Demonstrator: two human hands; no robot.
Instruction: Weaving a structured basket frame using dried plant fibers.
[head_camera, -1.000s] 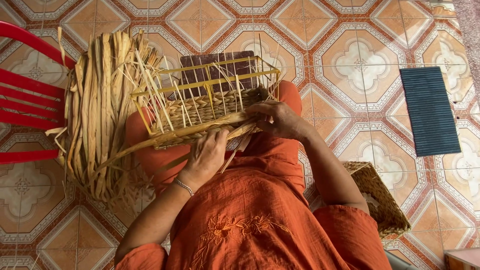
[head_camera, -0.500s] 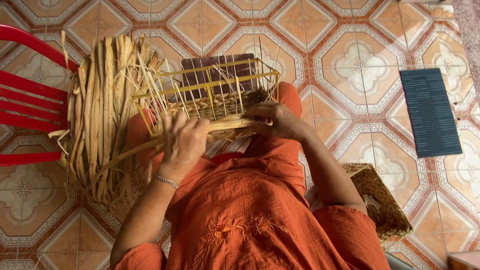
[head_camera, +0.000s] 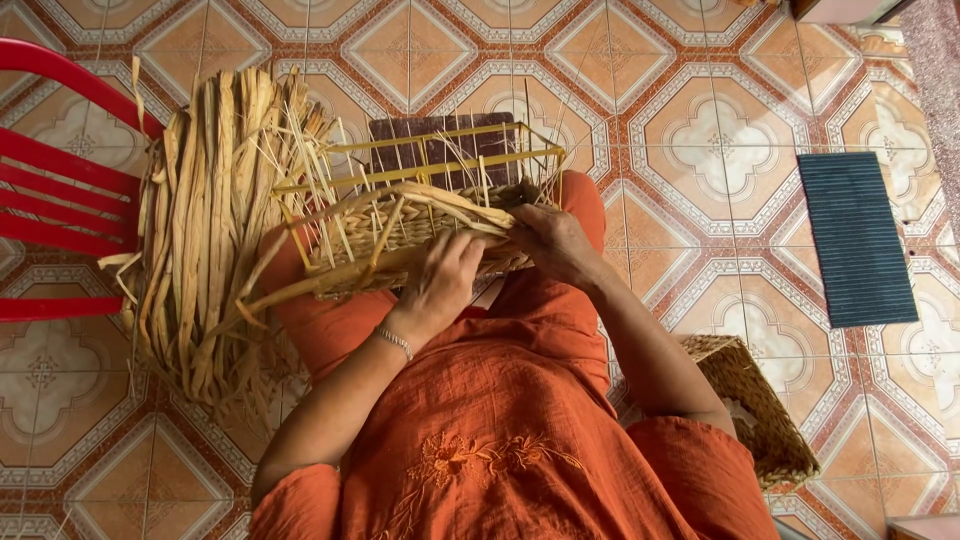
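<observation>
A half-woven basket (head_camera: 400, 215) with a yellow wire frame rests on my lap, its lower side woven from tan straw. My left hand (head_camera: 445, 280) presses on the woven side and grips a straw strand (head_camera: 330, 280) that trails off to the left. My right hand (head_camera: 555, 240) pinches the weave at the basket's right corner, fingers closed on the straw. A silver bracelet circles my left wrist. I wear orange clothes.
A thick bundle of loose straw strips (head_camera: 205, 220) hangs to the left beside a red plastic chair (head_camera: 60, 190). A finished woven basket (head_camera: 755, 405) sits by my right elbow. A dark blue mat (head_camera: 855, 235) lies on the patterned tiled floor (head_camera: 700, 150).
My left hand has moved up from below the basket onto its woven side. The straw strand has been drawn across the front. My right hand stays at the right corner.
</observation>
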